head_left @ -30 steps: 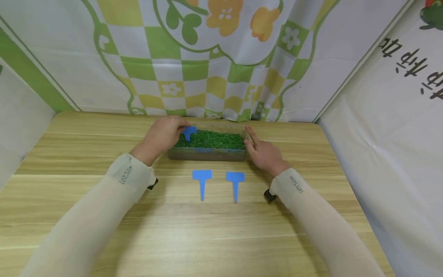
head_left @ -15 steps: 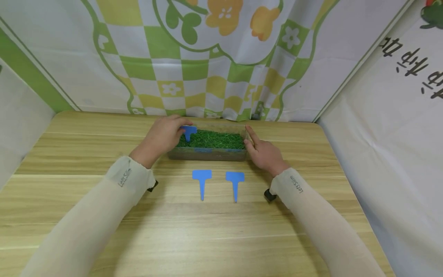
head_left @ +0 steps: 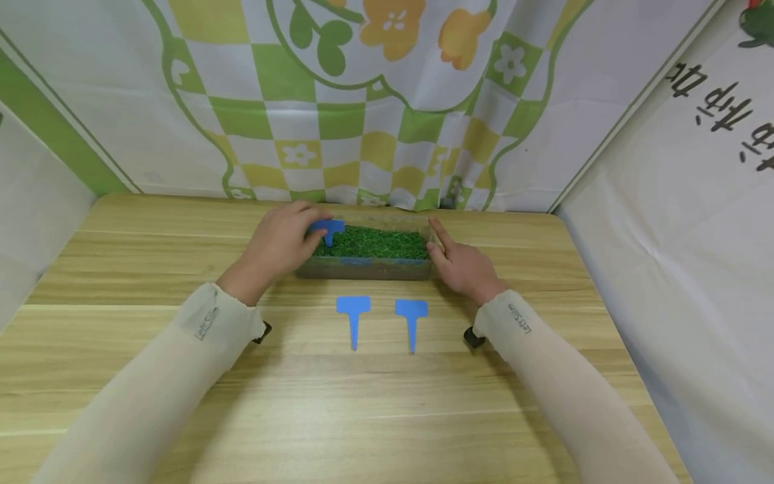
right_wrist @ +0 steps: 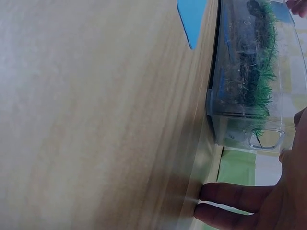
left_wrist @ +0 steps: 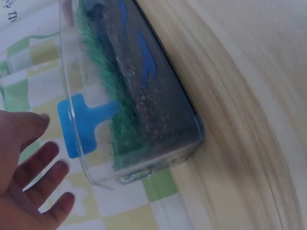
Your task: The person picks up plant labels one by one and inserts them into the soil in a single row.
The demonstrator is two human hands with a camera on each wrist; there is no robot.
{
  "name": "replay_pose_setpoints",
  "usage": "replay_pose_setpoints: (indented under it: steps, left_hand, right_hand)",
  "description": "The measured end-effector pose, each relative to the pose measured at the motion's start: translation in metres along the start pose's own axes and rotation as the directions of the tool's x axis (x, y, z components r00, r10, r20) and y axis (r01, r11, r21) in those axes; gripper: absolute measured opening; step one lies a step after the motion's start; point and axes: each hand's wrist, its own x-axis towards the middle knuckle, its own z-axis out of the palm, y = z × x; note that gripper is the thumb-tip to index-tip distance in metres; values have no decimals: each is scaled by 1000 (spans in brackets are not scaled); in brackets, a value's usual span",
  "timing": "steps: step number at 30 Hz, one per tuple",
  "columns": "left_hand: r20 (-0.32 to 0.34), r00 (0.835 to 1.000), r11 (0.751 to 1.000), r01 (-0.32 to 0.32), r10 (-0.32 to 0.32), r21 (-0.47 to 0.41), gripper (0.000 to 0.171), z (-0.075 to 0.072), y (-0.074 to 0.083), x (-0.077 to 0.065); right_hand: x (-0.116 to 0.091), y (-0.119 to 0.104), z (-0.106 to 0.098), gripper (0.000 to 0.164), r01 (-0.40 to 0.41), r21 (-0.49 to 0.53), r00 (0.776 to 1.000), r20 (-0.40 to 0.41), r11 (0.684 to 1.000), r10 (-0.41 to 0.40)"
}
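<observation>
A clear plastic box (head_left: 365,271) stands near the table's back, holding dark soil and artificial green grass (head_left: 383,242). One blue T-shaped plant label (left_wrist: 81,129) stands upright in the grass at the box's left end. My left hand (head_left: 275,238) is beside that label with its fingers spread; the left wrist view shows a gap between fingertips and label. At the box's right end, my right hand (head_left: 467,269) rests its index finger and thumb against the wall, its other fingers extended lower down. Two more blue labels, one left (head_left: 353,306) and one right (head_left: 411,309), lie in front of the box.
The wooden table (head_left: 363,417) runs up to a checkered curtain (head_left: 338,121) close behind the box. A white cloth wall (head_left: 695,235) with dark writing borders the right side.
My left hand has let go of the upright blue plant label and drawn slightly back, its fingers spreading. The label stays standing in the grass. My right hand keeps its place at the box's end.
</observation>
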Motion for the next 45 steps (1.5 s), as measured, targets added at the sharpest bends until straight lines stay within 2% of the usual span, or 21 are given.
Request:
replay_pose_setpoints:
  steps: [3, 6, 9, 11, 14, 16, 19, 22, 24, 31, 38, 45]
  left_hand:
    - [-59, 998, 999, -32, 33, 16, 31, -3, 6, -5]
    - [-116, 989, 995, -93, 95, 20, 27, -6, 14, -11]
    - [-107, 983, 989, -149, 148, 6, 24, -5, 23, -18]
    - [-43, 986, 987, -159, 158, -3, 24, -1, 28, -23]
    - [118, 984, 991, -136, 137, -16, 30, 7, 37, -29]
    - [234, 964, 992, -125, 126, -22, 36, 14, 43, -33]
    - [380, 919, 994, -101, 104, -29, 49, 25, 48, -37]
    - [453, 888, 997, -77, 72, -7, 60, 32, 52, -40]
    - [468, 882, 998, -68, 60, 1, 63, 35, 53, -42]
    - [481, 875, 995, -91, 64, 33, 72, 43, 59, -45]
    - [482, 871, 986, -149, 95, 76, 76, 47, 62, -47]
    - [481, 871, 981, -163, 95, 102, 84, 49, 63, -49]
  right_hand:
    - [0, 0, 0, 63, -3, -3, 1000, 5, 1000, 3]
    - [0, 0, -1, 63, -1, -2, 1000, 8, 1000, 1]
    - [0, -2, -2, 63, 9, -5, 1000, 0, 1000, -9]
    - [0, -2, -2, 63, 13, -8, 1000, -4, 1000, -13]
    - [0, -2, -2, 63, 11, -8, 1000, -3, 1000, -11]
    - [0, -2, -2, 63, 5, -7, 1000, 2, 1000, -5]
    - [0, -2, -3, 63, 3, -10, 1000, 8, 1000, -3]
    - [0, -2, -3, 64, 2, -10, 1000, 15, 1000, -2]
    - [0, -2, -3, 65, 2, -6, 1000, 21, 1000, -2]
    - [1, -1, -1, 65, 3, -3, 1000, 10, 1000, -3]
    - [0, 0, 0, 63, 0, 3, 1000, 6, 1000, 0]
    - [-1, 0, 2, 61, -4, 1, 1000, -4, 1000, 4]
